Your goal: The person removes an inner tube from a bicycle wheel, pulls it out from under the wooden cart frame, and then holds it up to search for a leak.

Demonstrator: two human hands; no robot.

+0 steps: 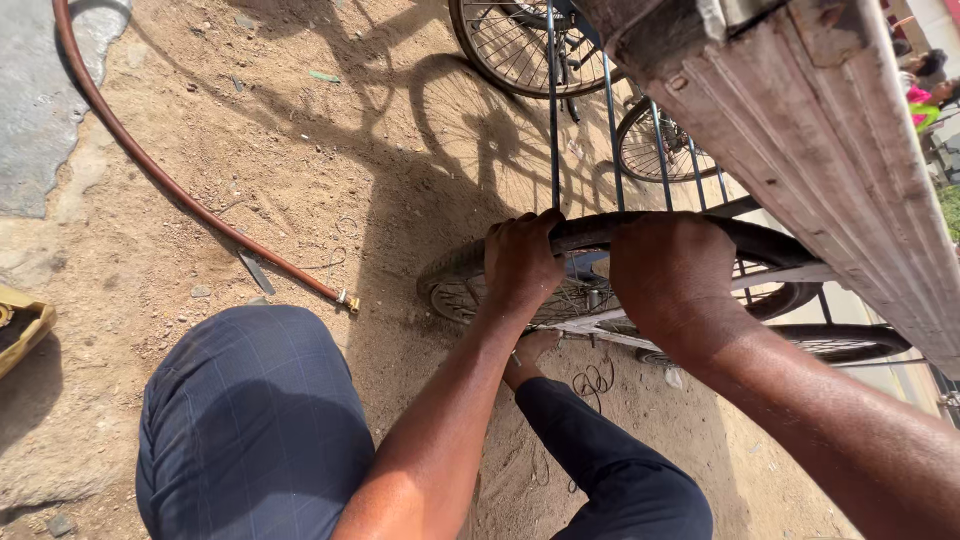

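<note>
A black bicycle tyre on a spoked wheel lies in front of me, low over the sandy ground. My left hand is clenched over the tyre's near edge at its left part. My right hand grips the same tyre a little to the right, fingers wrapped over the rubber. Both forearms reach in from the bottom. My knees in dark blue trousers are bent on each side of the left arm, and a foot shows under the wheel.
A brown hose with a metal nozzle curves across the sand at left. Another bicycle wheel stands at the top. A worn wooden cart edge with metal bars hangs over the right. A yellow object sits at the far left.
</note>
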